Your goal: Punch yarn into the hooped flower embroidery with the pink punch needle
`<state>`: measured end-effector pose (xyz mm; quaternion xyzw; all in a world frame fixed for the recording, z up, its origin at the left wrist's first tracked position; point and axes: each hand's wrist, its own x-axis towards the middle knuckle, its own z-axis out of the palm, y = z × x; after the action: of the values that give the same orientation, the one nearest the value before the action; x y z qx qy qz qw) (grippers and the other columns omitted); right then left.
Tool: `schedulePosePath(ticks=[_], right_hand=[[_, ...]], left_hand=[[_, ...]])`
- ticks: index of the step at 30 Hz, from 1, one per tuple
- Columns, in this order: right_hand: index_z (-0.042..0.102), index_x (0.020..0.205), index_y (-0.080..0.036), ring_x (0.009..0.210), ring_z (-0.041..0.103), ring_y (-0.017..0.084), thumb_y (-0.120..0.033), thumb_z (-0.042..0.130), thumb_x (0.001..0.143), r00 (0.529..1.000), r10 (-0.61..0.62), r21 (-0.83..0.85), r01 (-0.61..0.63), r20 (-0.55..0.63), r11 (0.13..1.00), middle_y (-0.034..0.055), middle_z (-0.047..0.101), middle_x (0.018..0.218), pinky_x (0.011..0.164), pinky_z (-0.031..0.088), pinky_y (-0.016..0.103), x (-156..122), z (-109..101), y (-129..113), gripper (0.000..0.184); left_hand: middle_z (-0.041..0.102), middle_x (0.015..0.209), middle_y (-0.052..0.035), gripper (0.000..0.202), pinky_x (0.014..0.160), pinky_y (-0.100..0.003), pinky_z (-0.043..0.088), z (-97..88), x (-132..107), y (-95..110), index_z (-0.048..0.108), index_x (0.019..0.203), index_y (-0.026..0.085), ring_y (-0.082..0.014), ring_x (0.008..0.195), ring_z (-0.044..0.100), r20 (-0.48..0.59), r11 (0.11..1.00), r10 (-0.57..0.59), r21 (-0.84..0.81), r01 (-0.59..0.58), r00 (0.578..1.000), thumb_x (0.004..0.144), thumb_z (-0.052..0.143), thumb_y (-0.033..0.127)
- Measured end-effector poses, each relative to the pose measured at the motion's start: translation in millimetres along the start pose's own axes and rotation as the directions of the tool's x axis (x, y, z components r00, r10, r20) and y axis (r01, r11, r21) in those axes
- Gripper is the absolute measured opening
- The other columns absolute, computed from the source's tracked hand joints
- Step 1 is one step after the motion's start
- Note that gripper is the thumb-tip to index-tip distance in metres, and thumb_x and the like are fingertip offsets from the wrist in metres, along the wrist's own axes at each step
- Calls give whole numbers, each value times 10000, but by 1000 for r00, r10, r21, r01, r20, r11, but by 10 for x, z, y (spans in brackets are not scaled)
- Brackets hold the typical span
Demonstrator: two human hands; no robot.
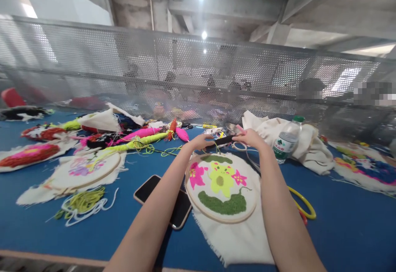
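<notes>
Both my arms reach forward over an embroidery hoop (198,206) with a tufted yellow figure, pink flowers and green patches on white cloth (235,243). My left hand (199,141) and my right hand (251,138) meet beyond the hoop's far edge, gripping a dark slim tool (225,140) between them. A pink piece pokes out beside my right hand. Thin white cord runs from the tool down past the hoop.
A black phone (148,189) lies left of the hoop. A second hoop (83,169), yarn bundles and tufted pieces cover the blue table (340,222) at left. A water bottle (286,140), white cloth and a yellow ring (305,204) sit right. A perforated metal screen stands behind.
</notes>
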<state>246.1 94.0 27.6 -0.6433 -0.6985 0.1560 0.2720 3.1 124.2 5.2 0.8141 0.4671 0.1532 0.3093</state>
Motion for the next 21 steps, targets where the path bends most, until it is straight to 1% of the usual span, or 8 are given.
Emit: schedulePosePath(ticks=[4,7,9,12,14,16,18,21], right_hand=[[706,732,-142,555,507,134,-406,676,655,989,-45,87,58,-143,995,-9,593,581,551,375,246,-81,-240,-164,277],[702,717,-138,531,460,126,-387,698,617,970,-57,148,94,-237,985,-32,520,513,542,343,249,-143,-366,-263,268],[704,742,-136,518,431,112,-370,695,615,955,-67,206,130,-287,970,-44,489,503,538,330,246,-172,-413,-305,266],[697,810,-132,478,380,85,-356,658,651,933,-75,318,194,-351,928,-53,467,507,501,307,232,-180,-432,-331,278],[682,828,-132,443,343,70,-355,622,682,919,-68,393,231,-387,890,-51,474,518,461,280,220,-162,-426,-329,273],[662,828,-137,409,310,56,-344,598,701,905,-46,457,257,-423,852,-45,489,535,423,247,210,-136,-423,-317,251],[637,829,-144,382,286,47,-319,586,710,883,-6,506,274,-469,818,-45,494,544,398,220,205,-108,-436,-298,218],[589,812,-152,365,273,43,-276,571,723,821,88,551,295,-564,781,-55,467,541,385,210,204,-74,-485,-256,154]], left_hand=[[693,938,-62,417,502,-215,447,79,63,-54,612,1133,156,-131,590,609,6,998,65,-27,-64,998,816,491,398],[696,831,-49,343,597,-235,464,103,117,-75,674,999,140,-153,661,613,21,992,119,-33,-118,993,756,570,358],[698,826,-46,318,658,-246,465,115,145,-67,690,947,143,-167,724,617,37,988,152,-39,-151,988,720,614,351],[702,882,-41,445,697,-249,467,150,167,-26,632,1095,162,-165,764,618,58,981,187,-68,-183,981,702,644,371],[700,849,-33,483,675,-243,471,182,168,8,586,1155,163,-151,719,617,71,979,191,-89,-185,979,718,634,363],[683,745,-24,374,629,-240,469,209,166,34,623,1061,146,-140,639,603,82,980,183,-96,-175,980,747,601,349],[653,658,-17,260,599,-238,464,221,166,45,658,888,138,-134,586,586,84,982,172,-92,-165,981,770,571,352],[634,625,-15,249,591,-239,463,203,175,27,645,765,143,-135,577,582,61,987,147,-80,-142,987,792,535,365]])
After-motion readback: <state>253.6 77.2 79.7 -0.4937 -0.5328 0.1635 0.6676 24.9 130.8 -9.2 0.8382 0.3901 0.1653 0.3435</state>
